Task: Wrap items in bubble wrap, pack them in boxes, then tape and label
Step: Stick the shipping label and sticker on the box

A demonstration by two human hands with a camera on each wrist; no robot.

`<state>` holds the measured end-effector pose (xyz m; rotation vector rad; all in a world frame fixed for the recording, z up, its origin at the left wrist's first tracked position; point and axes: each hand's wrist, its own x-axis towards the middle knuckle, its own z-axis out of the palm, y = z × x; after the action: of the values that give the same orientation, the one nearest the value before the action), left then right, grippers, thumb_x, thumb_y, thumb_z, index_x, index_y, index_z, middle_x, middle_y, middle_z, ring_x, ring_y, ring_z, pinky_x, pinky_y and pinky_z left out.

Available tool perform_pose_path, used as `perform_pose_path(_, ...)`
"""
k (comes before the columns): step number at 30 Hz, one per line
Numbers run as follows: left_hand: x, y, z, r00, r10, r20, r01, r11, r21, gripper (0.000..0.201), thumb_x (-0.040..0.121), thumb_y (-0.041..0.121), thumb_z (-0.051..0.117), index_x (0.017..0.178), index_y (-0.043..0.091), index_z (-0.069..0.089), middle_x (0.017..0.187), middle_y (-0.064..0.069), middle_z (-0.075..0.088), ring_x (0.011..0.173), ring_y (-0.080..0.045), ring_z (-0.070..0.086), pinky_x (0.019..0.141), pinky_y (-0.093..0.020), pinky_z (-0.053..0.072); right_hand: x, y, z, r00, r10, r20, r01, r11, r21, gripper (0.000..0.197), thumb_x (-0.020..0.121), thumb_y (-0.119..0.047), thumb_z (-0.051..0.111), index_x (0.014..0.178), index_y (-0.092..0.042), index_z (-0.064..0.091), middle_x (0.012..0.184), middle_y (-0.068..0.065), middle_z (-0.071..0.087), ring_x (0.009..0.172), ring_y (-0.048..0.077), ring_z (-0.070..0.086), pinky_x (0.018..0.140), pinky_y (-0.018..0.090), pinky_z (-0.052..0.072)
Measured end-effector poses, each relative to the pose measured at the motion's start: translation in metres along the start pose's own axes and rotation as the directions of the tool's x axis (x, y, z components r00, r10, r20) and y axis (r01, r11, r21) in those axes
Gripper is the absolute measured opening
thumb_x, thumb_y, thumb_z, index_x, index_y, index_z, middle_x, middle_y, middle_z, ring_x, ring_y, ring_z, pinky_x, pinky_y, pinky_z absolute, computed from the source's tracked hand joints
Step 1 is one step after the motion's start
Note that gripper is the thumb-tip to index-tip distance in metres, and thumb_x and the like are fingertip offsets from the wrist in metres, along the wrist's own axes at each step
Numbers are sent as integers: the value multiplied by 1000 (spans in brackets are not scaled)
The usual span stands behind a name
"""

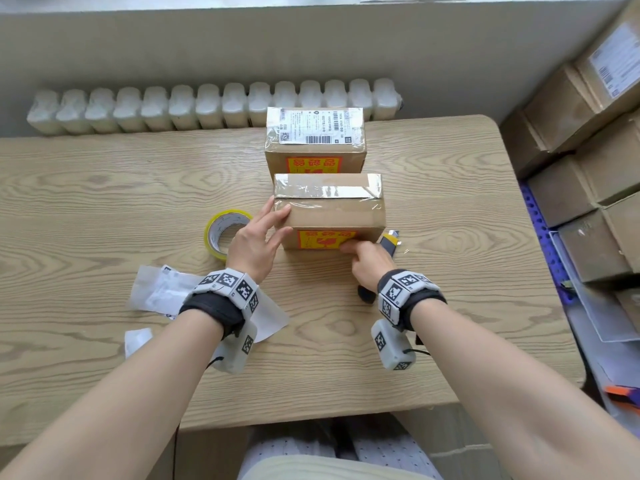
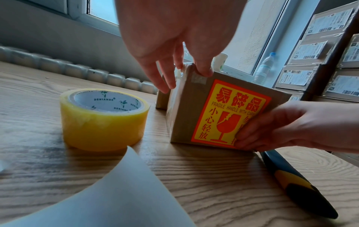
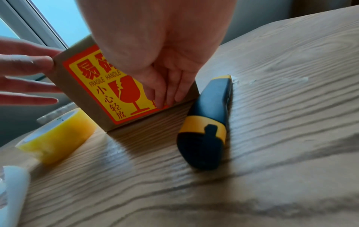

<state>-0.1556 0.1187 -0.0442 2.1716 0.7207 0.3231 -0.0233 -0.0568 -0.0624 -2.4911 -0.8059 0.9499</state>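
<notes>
Box (image 1: pixel 332 209) sits mid-table (image 1: pixel 104 209), taped shut w/ clear tape across the top seam, standing just in front of a second box (image 1: pixel 313 143) that carries a white shipping label (image 1: pixel 313 126) on top. I see my left hand (image 1: pixel 254 242) w/ fingers straight and spread, fingertips (image 2: pixel 204 71) touching the near box's upper left corner, thumb apart from it; not curled round anything. My right hand (image 1: pixel 369 259) has fingers bent, tips pressing the lower right part of the red-and-yellow fragile sticker (image 2: pixel 229 113) on the box's front face, down near the table. Sticker reads "FRAGILE HANDLE WITH CARE" w/ a broken-glass symbol; second box shows the same kind of sticker on its front.

Tape roll (image 1: pixel 227 232), yellowish, lies flat just left of the near box, beside my left hand. Utility knife (image 3: pixel 209 121), yellow and dark blue, lies on the table just right of the box, partly under my right hand in the head view. Label backing sheets (image 1: pixel 156 289) lie near-left under my left wrist. Stacked labelled cartons (image 1: pixel 588 140) stand off to the right.
</notes>
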Motion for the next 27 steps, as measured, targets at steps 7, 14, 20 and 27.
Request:
perform_pose_path(7,3,3,-3,998,-52,38,54,998,-44,38,89,24,63,126,27,59,147,4,40,131,-10,43,107,-27,35,-15,-10,-14,964,-114,-241,126,991,35,31,88,-10,45,109,-15,68,106,7,70,102,27,60,87,35,48)
perform_pose_path(14,4,-1,-5,997,-40,63,44,998,-54,38,90,22,61,127,30,58,148,2,39,132,-11,42,109,-32,36,-14,-42,0,958,-174,-230,194,979,66,32,87,-12,45,108,-18,67,108,8,69,103,30,61,89,38,48)
perform_pose_path(20,4,-1,-6,996,-33,78,38,997,-60,38,92,22,59,129,31,56,149,4,36,134,-11,38,109,-33,36,-13,-66,7,937,-302,-177,306,952,-4,35,88,-8,46,117,-15,64,113,10,68,106,30,60,89,40,48)
perform_pose_path(27,3,-1,-2,1000,-13,28,13,1000,3,38,92,28,59,129,35,56,148,5,39,133,-12,42,102,-39,43,-12,-74,8,924,-339,-177,352,935,48,31,87,-9,47,109,-16,67,107,7,70,100,27,63,87,38,49)
